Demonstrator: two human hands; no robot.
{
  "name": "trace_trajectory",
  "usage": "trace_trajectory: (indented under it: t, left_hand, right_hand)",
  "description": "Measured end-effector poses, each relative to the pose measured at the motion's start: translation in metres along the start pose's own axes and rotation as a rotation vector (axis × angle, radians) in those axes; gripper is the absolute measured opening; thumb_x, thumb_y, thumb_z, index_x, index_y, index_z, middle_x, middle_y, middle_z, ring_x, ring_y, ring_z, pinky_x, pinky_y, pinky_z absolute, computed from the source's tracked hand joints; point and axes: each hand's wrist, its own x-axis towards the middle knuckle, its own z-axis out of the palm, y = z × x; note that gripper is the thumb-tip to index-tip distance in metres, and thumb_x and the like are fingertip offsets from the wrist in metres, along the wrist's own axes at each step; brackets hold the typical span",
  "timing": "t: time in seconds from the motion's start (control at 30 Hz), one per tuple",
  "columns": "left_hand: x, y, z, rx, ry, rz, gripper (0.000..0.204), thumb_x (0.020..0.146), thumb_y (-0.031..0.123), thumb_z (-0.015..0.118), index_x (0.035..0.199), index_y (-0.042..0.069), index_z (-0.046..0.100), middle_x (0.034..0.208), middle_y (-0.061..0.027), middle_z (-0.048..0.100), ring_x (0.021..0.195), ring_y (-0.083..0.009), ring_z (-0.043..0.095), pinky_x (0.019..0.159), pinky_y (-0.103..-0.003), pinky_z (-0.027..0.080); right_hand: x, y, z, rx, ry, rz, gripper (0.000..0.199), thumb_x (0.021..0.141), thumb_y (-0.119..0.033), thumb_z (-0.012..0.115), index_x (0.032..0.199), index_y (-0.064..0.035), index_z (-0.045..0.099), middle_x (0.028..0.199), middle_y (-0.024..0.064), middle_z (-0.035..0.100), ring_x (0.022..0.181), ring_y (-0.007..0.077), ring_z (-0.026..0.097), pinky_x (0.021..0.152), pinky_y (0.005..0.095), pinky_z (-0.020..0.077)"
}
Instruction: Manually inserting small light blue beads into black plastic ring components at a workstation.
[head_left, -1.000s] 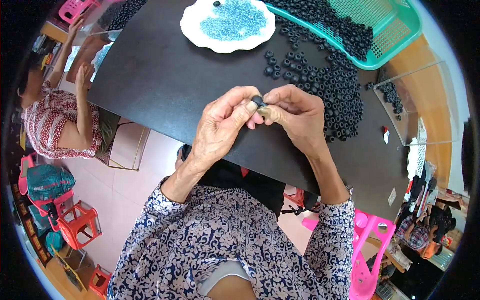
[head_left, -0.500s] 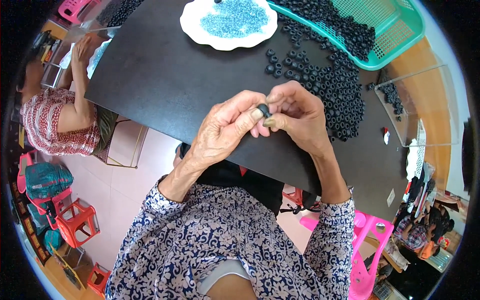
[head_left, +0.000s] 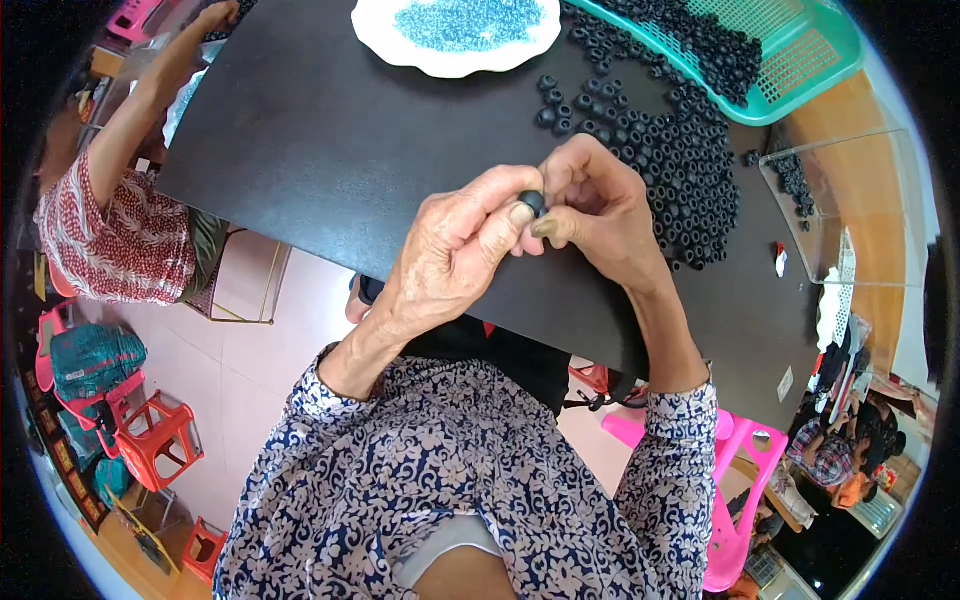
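My left hand (head_left: 445, 240) pinches a small round black piece (head_left: 532, 202) between thumb and forefinger, above the near edge of the dark table. Right against it, my right hand (head_left: 600, 210) is closed, thumb and forefinger meeting at the piece's right side. Whatever that pinch holds is too small and covered to make out. Beyond my right hand spreads a heap of black hollow round pieces (head_left: 690, 180), many with the hole facing up. A white scalloped plate (head_left: 375, 40) with tiny blue grains (head_left: 465, 22) stands farther off, ahead of my hands.
A green plastic basket (head_left: 770, 108) with more black pieces sits at the far right. Near it stands a clear box (head_left: 840, 215). At the left, a person in a red patterned shirt (head_left: 120, 235) works at the table. A pink stool (head_left: 735, 500) stands by my right side.
Both hands keep their pinch at the black piece, the right fingertips shifting slightly around it. The view has tilted a little. The person at the left has stretched an arm toward the far left corner.
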Motion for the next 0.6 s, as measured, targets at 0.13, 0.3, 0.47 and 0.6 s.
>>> trace_trajectory:
  t: [0.13, 0.3, 0.47, 0.6]
  left_hand:
    - [0.002, -0.004, -0.002, -0.155, -0.066, -0.102, 0.018, 0.100, 0.010, 0.047, 0.110, -0.001, 0.056, 0.079, -0.0057, 0.063, 0.070, -0.0112, 0.061, 0.065, -0.025, 0.050]
    - [0.003, 0.000, -0.007, -0.116, -0.175, -0.175, 0.024, 0.100, 0.016, 0.049, 0.115, -0.001, 0.057, 0.084, -0.0053, 0.063, 0.077, -0.0105, 0.060, 0.072, -0.025, 0.050]
    - [0.004, -0.003, 0.000, -0.054, -0.086, -0.107, 0.020, 0.101, 0.014, 0.046, 0.107, 0.000, 0.058, 0.074, -0.0051, 0.064, 0.067, -0.0105, 0.058, 0.064, -0.026, 0.049]
    - [0.007, -0.003, 0.001, -0.084, -0.091, -0.126, 0.020, 0.102, 0.015, 0.046, 0.107, 0.000, 0.058, 0.076, -0.0046, 0.064, 0.069, -0.0101, 0.057, 0.065, -0.025, 0.049]
  right_hand:
    - [-0.007, -0.002, -0.004, -0.034, -0.003, 0.015, 0.023, 0.079, 0.000, 0.075, 0.090, -0.0030, 0.055, 0.078, -0.0012, 0.057, 0.063, 0.0024, 0.053, 0.054, 0.0161, 0.0414]
    - [-0.012, -0.006, -0.003, -0.115, 0.005, 0.014, 0.020, 0.081, 0.001, 0.072, 0.089, -0.0027, 0.054, 0.077, -0.0005, 0.058, 0.064, 0.0032, 0.055, 0.055, 0.0166, 0.0431]
    - [-0.007, -0.001, -0.006, -0.099, -0.028, -0.012, 0.018, 0.082, 0.001, 0.070, 0.087, -0.0026, 0.053, 0.078, 0.0006, 0.060, 0.065, 0.0046, 0.057, 0.056, 0.0177, 0.0446]
    - [-0.005, -0.003, -0.010, -0.063, -0.050, -0.008, 0.017, 0.084, 0.000, 0.069, 0.087, -0.0027, 0.053, 0.079, 0.0013, 0.060, 0.066, 0.0053, 0.057, 0.057, 0.0182, 0.0450]
